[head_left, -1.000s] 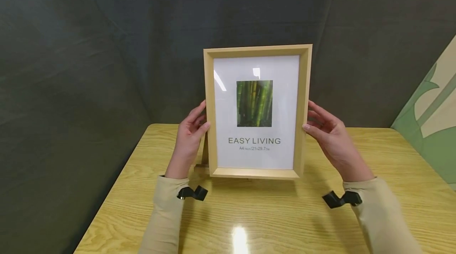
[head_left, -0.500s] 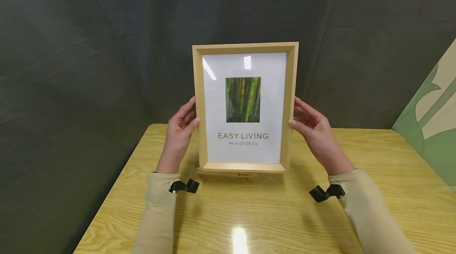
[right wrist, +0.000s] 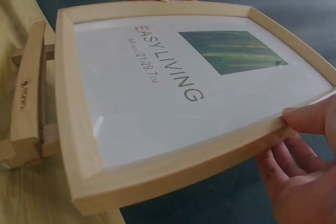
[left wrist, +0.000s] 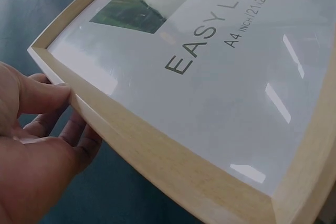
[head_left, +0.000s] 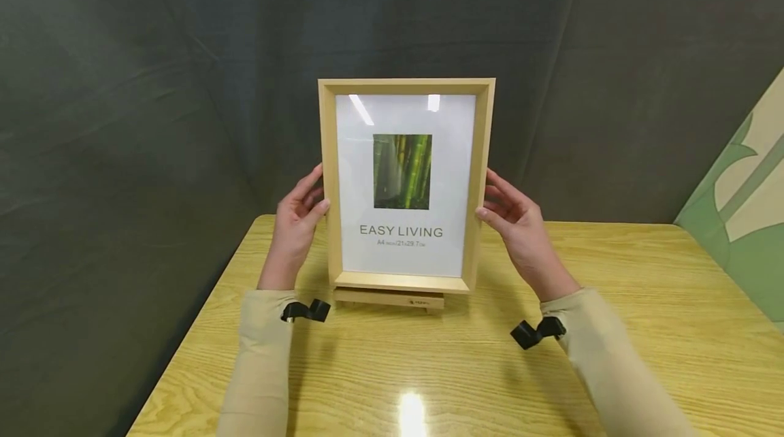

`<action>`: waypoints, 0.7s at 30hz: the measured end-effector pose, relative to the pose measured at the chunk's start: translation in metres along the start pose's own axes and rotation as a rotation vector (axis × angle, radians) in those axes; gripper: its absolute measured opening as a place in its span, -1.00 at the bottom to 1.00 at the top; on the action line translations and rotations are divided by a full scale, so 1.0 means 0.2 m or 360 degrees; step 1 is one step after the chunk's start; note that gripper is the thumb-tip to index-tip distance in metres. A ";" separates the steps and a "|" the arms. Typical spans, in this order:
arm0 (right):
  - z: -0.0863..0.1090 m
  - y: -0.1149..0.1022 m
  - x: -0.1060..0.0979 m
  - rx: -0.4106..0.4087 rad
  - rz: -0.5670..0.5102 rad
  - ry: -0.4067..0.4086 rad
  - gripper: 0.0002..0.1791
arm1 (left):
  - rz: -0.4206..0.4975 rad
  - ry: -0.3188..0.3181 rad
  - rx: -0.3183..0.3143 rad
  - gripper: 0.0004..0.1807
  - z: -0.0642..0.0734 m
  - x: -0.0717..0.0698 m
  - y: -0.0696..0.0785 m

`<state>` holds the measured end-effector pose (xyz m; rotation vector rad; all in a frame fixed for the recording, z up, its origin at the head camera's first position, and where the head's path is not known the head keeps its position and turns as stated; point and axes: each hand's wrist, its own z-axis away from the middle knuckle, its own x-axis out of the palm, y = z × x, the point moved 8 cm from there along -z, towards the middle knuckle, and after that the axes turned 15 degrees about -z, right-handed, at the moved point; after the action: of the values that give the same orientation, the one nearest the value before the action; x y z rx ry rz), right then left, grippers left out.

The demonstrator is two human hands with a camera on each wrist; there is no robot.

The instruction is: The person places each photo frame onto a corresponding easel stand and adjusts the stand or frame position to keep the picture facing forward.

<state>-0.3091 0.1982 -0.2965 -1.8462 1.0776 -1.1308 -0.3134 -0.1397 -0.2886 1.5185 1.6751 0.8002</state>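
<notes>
The frame point(head_left: 402, 218) is held between the left grip point(head_left: 294, 220) and the right grip point(head_left: 519, 224), just above the ledge of a wooden stand point(head_left: 373, 297). Against the head view of a second ago, the frame and both grips sit further to the person's left, and the frame's top edge, slanted then, now runs nearly level. More of the ledge has come into sight below and between the grips; before, it was mostly hidden.

The frame is upright, its long axis running up and down, its printed front toward the person and the lettering the right way up. Its lower corners lie below the grips, its top well above them.

Each grip is parted only by the thickness of the frame's side: thumb on the front edge, fingers curled behind, pinching below mid-height. In the right wrist view a gap shows between the frame's lower edge and the ledge. The counter point(head_left: 392, 355) spreads beneath the grips; dark cloth point(head_left: 404, 15) hangs beyond them.
</notes>
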 end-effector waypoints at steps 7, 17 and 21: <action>0.00 0.00 0.00 -0.0008 -0.0026 -0.0033 -0.34 | 0.0082 -0.0005 0.0032 -0.38 0.00 0.00 -0.01; 0.00 0.07 0.01 0.0040 -0.0003 -0.0003 -0.33 | 0.0075 0.0020 -0.0040 -0.38 0.02 -0.02 -0.05; 0.01 0.08 0.01 0.0052 0.0022 -0.0009 -0.33 | 0.0082 0.0031 -0.0066 -0.38 0.03 -0.03 -0.07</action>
<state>-0.3117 0.1898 -0.3098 -1.8128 1.0611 -1.1285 -0.3158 -0.1474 -0.3036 1.5355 1.6297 0.8744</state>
